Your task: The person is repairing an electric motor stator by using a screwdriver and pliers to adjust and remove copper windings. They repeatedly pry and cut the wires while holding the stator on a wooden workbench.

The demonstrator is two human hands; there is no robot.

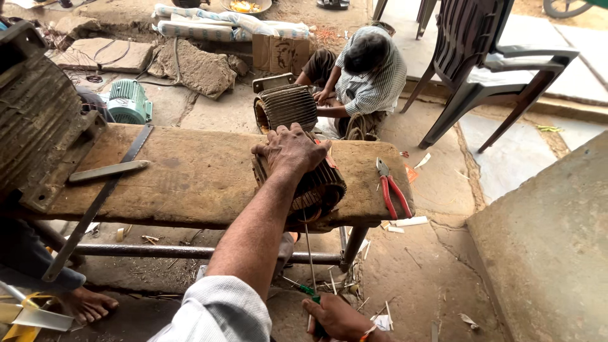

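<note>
My left hand [290, 151] lies palm down on top of the finned motor stator [308, 183], fingers spread and curled over its far upper edge, my forearm reaching away from me in a rolled-up pale sleeve. The grip is a loose clamp from above, pressing on the stator rather than closing around it. The stator sits directly under that palm at the near edge of the wooden bench [190, 171], right of the bench's middle, lying on its side with its round bore facing toward me and downward, so its axis runs near to far. My right hand [335, 316] is low and near, below the bench, fist closed around the green handle of a thin screwdriver [310, 266]. The slim shaft runs almost straight up from my fist, its tip reaching the underside of the stator's near face. On the bench just right of the stator lie red-handled pliers [389, 190], handles pointing toward me. Farther left on the bench rest a flat metal bar [107, 171] and a large dark motor housing [38, 120]. Beyond the bench another person [367, 76] in a striped shirt crouches over a second stator [285, 104], with a dark plastic chair [487, 63] at the far right.
</note>
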